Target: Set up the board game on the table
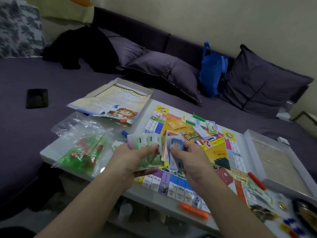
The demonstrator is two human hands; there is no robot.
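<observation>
The colourful game board (221,152) lies flat on the white table (51,152). Over the board's near left part, my left hand (135,158) grips a fanned stack of green play money (149,148). My right hand (190,157) holds a bundle of blue and orange notes (175,146), thumb on top. A small stack of cards (201,132) and a few green notes (211,127) lie on the board's far side. More notes (257,189) rest at its near right corner.
A clear bag of green and red pieces (82,152) lies at the table's left. The box lid with a rule sheet (116,102) sits behind it, and the empty box tray (277,158) stands at right. Orange (193,210), red (257,181) and green (199,117) sticks edge the board. A sofa with cushions runs behind.
</observation>
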